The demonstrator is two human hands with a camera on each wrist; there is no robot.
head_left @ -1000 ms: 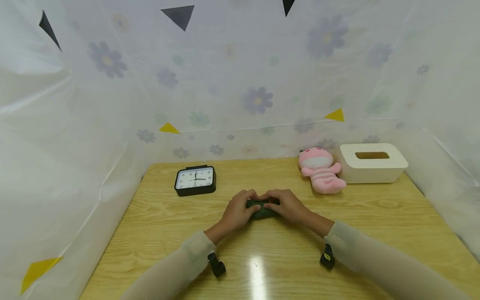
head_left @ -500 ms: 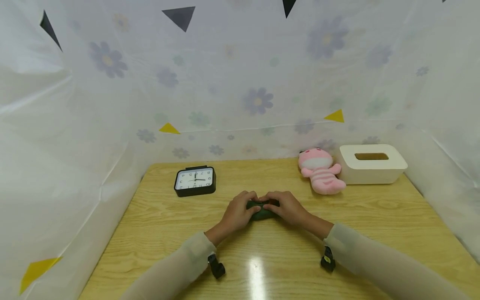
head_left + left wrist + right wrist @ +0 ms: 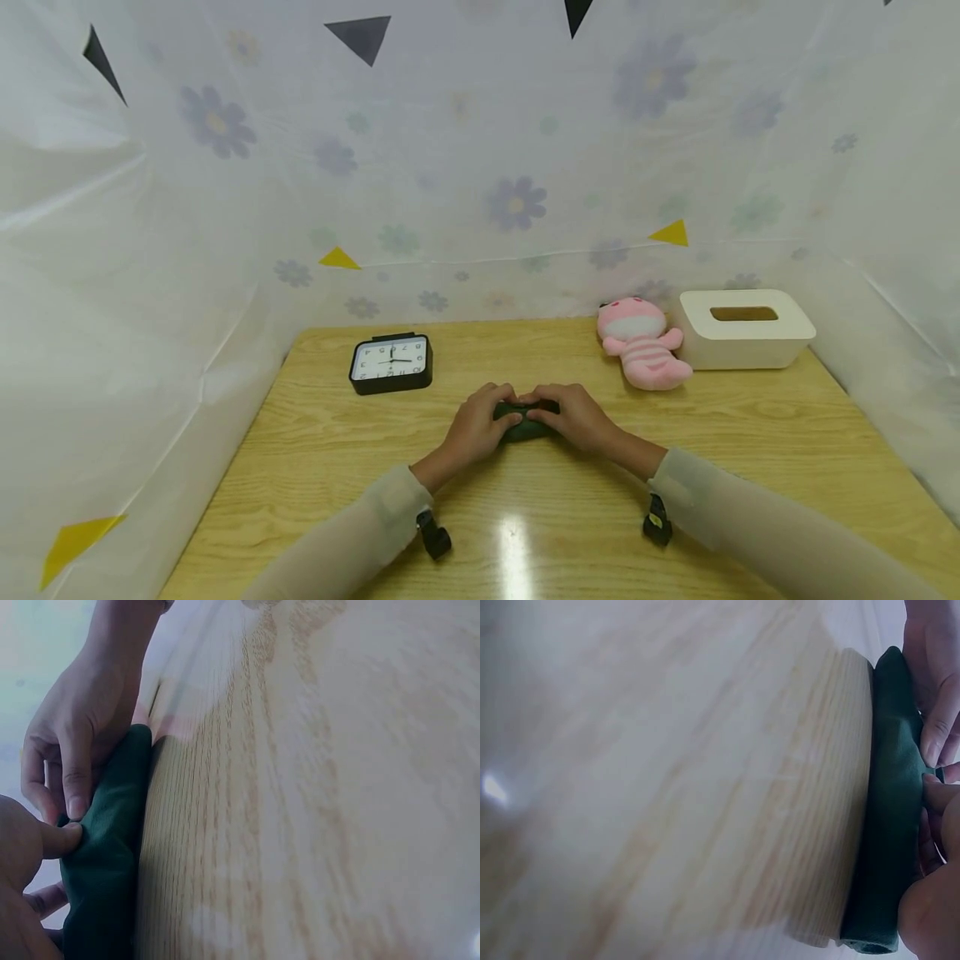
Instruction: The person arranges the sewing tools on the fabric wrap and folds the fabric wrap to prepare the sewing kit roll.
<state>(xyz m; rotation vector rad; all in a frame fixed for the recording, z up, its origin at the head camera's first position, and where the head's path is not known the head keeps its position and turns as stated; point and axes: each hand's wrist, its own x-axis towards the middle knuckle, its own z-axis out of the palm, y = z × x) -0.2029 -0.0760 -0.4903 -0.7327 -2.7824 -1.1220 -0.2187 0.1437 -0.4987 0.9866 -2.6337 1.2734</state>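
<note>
On the wooden table, in the middle of the head view, lies a soft dark green pouch-like item (image 3: 525, 427), long and rounded. My left hand (image 3: 477, 421) pinches its upper edge from the left, thumb on the near side. From the right, my right hand (image 3: 573, 417) pinches the same edge, and the two thumbs nearly meet at the centre. Up close in the left wrist view, the green fabric (image 3: 112, 840) is creased beneath the thumb. The right wrist view shows its smooth front (image 3: 892, 795) and a rounded end. Its far side and whatever is inside are hidden by my fingers.
A black-framed clock (image 3: 391, 364) lies face up at the back left of the wooden table (image 3: 360, 500). At the back right, a pink plush toy (image 3: 647, 343) leans by a white tissue box (image 3: 746, 329). White flower-patterned sheeting (image 3: 450, 167) surrounds the table's back and sides.
Hardly anything differs: both hands keep their pinch on the green pouch-like item in the same place. The head view has shifted very slightly.
</note>
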